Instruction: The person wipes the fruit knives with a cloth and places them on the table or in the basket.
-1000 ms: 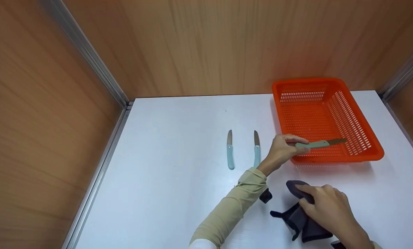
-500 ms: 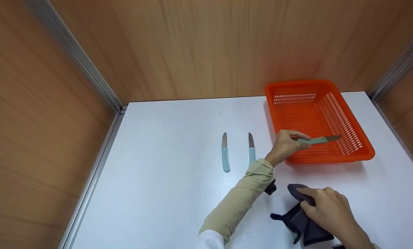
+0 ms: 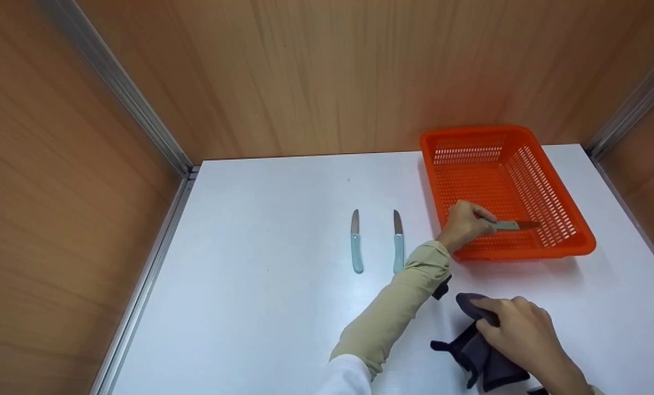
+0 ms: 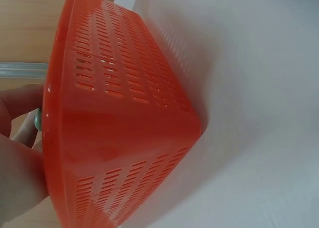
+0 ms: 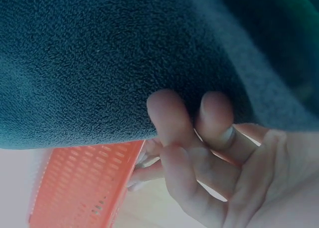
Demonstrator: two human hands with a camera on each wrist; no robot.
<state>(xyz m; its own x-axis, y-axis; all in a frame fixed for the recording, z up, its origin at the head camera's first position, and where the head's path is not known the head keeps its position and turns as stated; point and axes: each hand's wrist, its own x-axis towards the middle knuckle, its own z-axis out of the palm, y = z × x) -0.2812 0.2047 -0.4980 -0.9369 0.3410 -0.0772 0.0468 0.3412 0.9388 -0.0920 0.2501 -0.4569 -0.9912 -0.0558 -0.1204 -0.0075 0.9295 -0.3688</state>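
Note:
My left hand (image 3: 464, 224) reaches over the near left rim of the orange basket (image 3: 576, 219) and grips a knife (image 3: 507, 225) by its pale green handle. The blade points right, low inside the basket. In the left wrist view that hand (image 4: 20, 153) is partly hidden behind the basket's rim, and just the end of the green handle shows. Down at the lower right, my right hand (image 3: 521, 332) pinches a dark grey cloth (image 3: 505, 367), bunched on the table. Its fingers (image 5: 169, 115) curl against the terry-like cloth (image 5: 99, 63) in the right wrist view.
Two more knives, a left one (image 3: 356, 241) and a right one (image 3: 398, 241), lie side by side on the white table (image 3: 261, 230), blades pointing away. Wooden panels (image 3: 327, 77) with metal edging (image 3: 135, 99) enclose the table at the back and sides.
My left hand has moved right and deeper into the basket, lowering the knife below the rim. My right hand keeps its hold on the cloth. The head view has shifted slightly.

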